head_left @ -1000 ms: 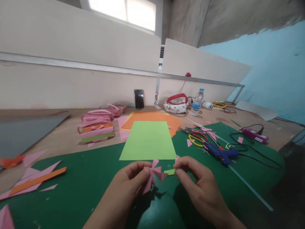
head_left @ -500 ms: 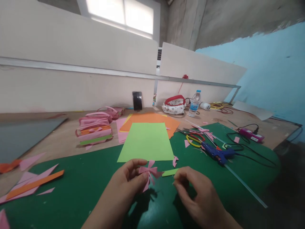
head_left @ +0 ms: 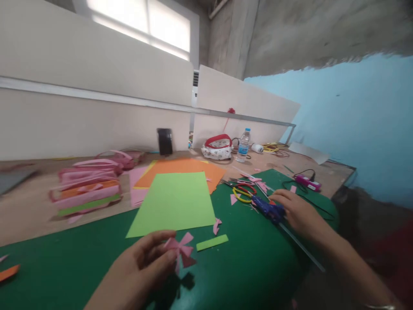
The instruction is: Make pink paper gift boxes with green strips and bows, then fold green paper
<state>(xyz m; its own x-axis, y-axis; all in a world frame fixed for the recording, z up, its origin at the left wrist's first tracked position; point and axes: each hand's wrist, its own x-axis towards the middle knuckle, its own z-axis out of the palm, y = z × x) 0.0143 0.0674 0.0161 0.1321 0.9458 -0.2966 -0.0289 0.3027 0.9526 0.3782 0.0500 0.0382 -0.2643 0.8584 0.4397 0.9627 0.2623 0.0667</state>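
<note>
Two hands at a craft tabletop, one pinching a pink paper bow, the other on a blue glue gun.

The left hand (head_left: 142, 265) pinches a small folded pink paper bow (head_left: 181, 249) above the green mat (head_left: 80, 267), near the tabletop's front edge. The right hand (head_left: 295, 211), arm stretched toward the right edge, rests its loosely curled fingers on the blue plastic glue gun (head_left: 267, 208) (its grip is unclear). A flat lime-green sheet (head_left: 174, 202) lies between them, a green strip (head_left: 212, 242) just beside the bow.

Pink paper bow (head_left: 180, 249), blue glue gun (head_left: 267, 208)
</note>
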